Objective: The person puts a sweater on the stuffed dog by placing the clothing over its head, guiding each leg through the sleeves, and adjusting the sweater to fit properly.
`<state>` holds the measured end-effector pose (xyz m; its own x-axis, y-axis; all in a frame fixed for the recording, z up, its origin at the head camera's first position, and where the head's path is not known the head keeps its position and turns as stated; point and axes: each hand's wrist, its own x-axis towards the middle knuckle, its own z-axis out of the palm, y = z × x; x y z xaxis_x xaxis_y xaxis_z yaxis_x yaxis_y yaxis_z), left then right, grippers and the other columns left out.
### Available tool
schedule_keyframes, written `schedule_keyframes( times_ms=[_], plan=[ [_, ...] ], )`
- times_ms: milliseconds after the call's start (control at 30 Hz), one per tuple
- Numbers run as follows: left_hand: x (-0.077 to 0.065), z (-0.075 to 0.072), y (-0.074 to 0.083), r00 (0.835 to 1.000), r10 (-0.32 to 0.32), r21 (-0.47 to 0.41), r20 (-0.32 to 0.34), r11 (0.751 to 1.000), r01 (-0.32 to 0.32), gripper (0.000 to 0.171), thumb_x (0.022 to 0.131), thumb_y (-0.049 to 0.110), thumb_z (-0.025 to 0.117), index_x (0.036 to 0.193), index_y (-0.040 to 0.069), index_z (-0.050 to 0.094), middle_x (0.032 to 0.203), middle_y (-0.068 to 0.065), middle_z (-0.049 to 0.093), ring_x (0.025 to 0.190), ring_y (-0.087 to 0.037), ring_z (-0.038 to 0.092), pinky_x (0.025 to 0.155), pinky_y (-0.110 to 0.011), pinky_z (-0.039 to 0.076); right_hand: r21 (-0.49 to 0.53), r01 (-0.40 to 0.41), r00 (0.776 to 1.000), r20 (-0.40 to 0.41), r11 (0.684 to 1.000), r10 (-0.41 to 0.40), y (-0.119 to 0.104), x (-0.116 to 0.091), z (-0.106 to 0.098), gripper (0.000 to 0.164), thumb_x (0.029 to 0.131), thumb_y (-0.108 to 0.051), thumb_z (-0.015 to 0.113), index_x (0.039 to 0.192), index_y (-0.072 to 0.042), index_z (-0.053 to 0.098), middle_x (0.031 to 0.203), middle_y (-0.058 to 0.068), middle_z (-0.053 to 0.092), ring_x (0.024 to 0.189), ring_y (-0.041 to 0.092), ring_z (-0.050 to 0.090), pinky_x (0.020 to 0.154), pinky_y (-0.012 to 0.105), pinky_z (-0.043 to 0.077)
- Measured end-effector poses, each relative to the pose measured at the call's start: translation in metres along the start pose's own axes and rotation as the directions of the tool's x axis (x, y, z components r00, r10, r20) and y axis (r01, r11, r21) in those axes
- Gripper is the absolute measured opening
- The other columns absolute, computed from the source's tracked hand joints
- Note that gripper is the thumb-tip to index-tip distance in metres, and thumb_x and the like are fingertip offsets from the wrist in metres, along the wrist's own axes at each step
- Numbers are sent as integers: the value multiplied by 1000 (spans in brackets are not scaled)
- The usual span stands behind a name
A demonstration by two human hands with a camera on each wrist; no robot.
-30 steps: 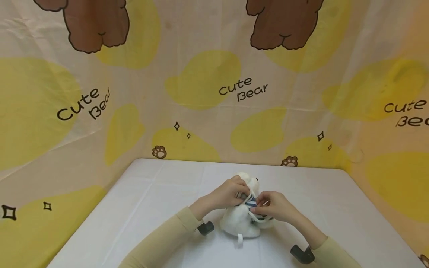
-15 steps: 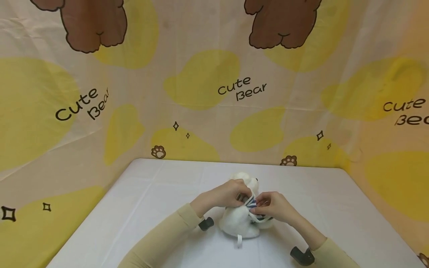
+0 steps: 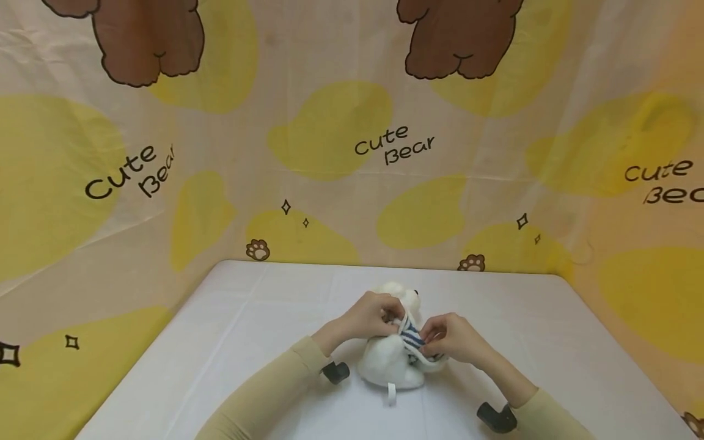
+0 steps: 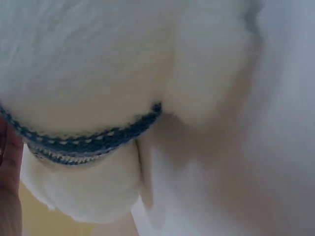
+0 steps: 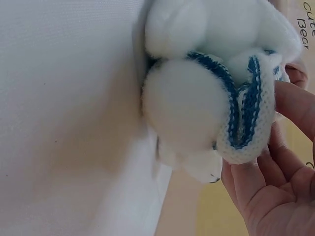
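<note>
A white plush toy [image 3: 382, 365] with a small tag sits on the white table, its back toward me. Around its upper body is a knitted garment [image 3: 411, 336] with blue and white stripes and a white edge. My left hand [image 3: 371, 316] pinches the garment's edge near the toy's neck. On the other side, my right hand [image 3: 455, 337] grips the lower part between thumb and fingers. The right wrist view shows the knit edge [image 5: 251, 137] folded in a loop at those fingers. A blue band [image 4: 93, 140] crosses the white fur in the left wrist view.
The white table [image 3: 264, 342] reaches back to a cloth backdrop [image 3: 319, 134] printed with bears, paw prints and lettering. Black wrist mounts [image 3: 497, 418] hang below both forearms.
My hands have drawn slightly apart, and more of the striped knit shows between them. The toy's head has shifted a little to the left.
</note>
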<state>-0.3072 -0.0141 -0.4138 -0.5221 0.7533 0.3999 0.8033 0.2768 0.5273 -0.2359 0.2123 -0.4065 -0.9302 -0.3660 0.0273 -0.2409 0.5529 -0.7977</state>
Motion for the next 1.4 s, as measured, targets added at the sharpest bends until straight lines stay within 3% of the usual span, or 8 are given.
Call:
schedule_keyframes(
  times_ms=[200,400,667,733,900,1033,1167,1400],
  plan=[
    [-1,3,-9,975,-217,-291,-50,937,194,14,71,-5,68,82,5,67,80,-8,69,70,-2,58,66,-17,50,41,-26,1000,15,999,25,2,0,1,16,71,-10,80,82,-6,68,76,2,68,72,13,61,63,27,50],
    [-3,7,-14,938,-338,-402,-73,871,283,12,72,-6,69,80,3,69,81,-8,70,73,-6,63,68,-17,50,18,-54,998,31,998,54,5,0,-2,15,71,-9,79,82,-7,69,77,1,69,73,12,62,64,27,50],
    [-7,10,-10,867,-496,-571,-52,727,381,11,73,-2,69,83,-3,66,86,-6,72,80,-7,66,72,-20,50,4,-63,996,56,998,63,7,0,-5,13,72,-8,78,81,-7,69,76,1,69,70,12,60,62,26,49],
    [-7,8,-9,881,-470,-547,-49,751,370,11,74,-3,69,85,-2,66,88,-7,72,80,-7,64,73,-20,50,7,-36,997,61,999,35,9,2,-4,14,73,-8,77,83,-6,68,76,1,66,70,11,58,62,25,49],
    [-6,-1,-3,945,-328,-357,8,882,309,17,77,-4,66,90,7,67,89,-2,67,78,-4,59,73,-19,49,44,23,998,66,999,-26,13,5,1,20,77,-16,75,89,-4,65,80,2,63,74,12,57,64,22,47],
    [-5,-13,7,967,-241,-192,84,948,253,22,78,0,68,95,13,69,89,4,68,76,-2,58,72,-18,49,86,-18,998,62,996,13,12,6,6,24,79,-20,75,93,-3,66,81,2,63,77,14,57,65,23,47],
    [-3,-20,12,982,-142,-51,126,987,149,26,76,4,76,100,13,71,92,4,68,76,-3,57,70,-17,48,109,-43,998,40,993,38,8,6,7,24,78,-18,75,95,-2,66,82,3,64,78,14,58,64,23,48],
    [1,-15,12,986,9,14,164,1000,-11,24,74,3,76,97,9,69,92,0,63,71,-3,53,65,-14,46,108,-57,998,14,992,56,7,8,10,20,75,-12,76,88,-1,67,77,1,66,73,11,59,62,23,48]
  ],
)
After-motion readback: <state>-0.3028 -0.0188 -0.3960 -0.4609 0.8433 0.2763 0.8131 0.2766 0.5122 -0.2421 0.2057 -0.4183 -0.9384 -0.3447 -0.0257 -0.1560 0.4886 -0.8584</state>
